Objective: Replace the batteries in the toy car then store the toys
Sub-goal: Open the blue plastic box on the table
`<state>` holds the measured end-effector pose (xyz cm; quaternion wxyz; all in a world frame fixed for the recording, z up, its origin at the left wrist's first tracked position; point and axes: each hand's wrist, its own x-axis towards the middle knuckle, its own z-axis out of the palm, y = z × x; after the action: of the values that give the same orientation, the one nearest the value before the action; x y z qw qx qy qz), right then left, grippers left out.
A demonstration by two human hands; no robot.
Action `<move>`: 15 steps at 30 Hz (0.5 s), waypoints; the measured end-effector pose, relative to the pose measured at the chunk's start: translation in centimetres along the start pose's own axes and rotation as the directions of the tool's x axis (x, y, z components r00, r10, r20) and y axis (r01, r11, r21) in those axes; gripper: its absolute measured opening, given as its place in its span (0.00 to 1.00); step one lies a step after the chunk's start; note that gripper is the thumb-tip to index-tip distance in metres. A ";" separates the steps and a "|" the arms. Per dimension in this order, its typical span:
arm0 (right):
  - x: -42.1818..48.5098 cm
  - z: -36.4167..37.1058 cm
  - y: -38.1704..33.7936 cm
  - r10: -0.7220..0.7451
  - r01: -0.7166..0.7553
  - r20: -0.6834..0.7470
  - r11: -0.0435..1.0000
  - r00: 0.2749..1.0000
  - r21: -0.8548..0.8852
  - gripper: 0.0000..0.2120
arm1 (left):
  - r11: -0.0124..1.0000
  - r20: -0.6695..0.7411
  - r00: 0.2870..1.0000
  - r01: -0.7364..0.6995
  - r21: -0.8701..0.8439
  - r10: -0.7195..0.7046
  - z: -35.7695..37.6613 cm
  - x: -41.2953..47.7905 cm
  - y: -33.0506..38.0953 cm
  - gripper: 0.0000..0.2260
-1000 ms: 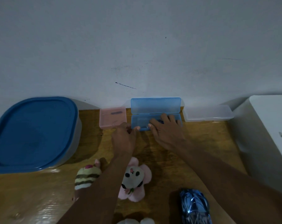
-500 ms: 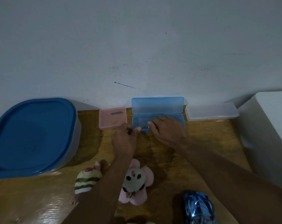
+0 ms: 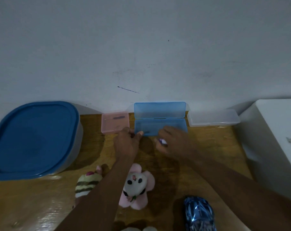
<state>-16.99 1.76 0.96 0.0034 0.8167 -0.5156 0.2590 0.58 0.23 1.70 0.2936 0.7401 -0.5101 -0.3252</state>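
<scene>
A blue plastic case (image 3: 159,112) lies open against the wall, its lid standing up. My left hand (image 3: 127,144) grips the case's front left corner with thumb and fingers. My right hand (image 3: 173,142) is just in front of the case, its fingers curled round a small purple-and-white object (image 3: 163,141), likely a battery. The shiny blue toy car (image 3: 199,214) sits at the near right of the wooden table. A pink panda plush (image 3: 136,185) and a striped plush (image 3: 87,182) lie near my left forearm.
A large tub with a blue lid (image 3: 32,139) fills the left side. A small pink box (image 3: 115,121) sits left of the blue case, a clear box (image 3: 213,120) right of it. A white cabinet (image 3: 275,147) borders the table on the right.
My right hand has drawn back out of the blue case toward me and now holds a small purple-and-white object. My left hand has stayed on the case's corner.
</scene>
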 end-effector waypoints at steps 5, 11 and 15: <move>-2.3 0.6 0.1 -0.089 0.107 0.205 0.991 0.975 -0.082 0.10 | 1.000 -0.001 1.000 -0.008 0.012 0.008 0.0 0.0 0.2 0.10; -1.6 1.0 0.1 -0.149 0.171 0.213 0.981 0.966 -0.089 0.10 | 1.000 0.004 1.000 -0.014 0.026 0.014 0.0 0.2 0.1 0.10; -1.6 1.3 0.4 -0.189 0.212 0.202 0.972 0.961 -0.098 0.10 | 0.999 0.005 1.000 -0.016 0.034 0.016 0.0 0.2 0.1 0.10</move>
<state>-17.29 2.60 -0.98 0.0288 0.8842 -0.4425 0.1466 0.62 0.03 1.73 0.2823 0.7402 -0.5222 -0.3159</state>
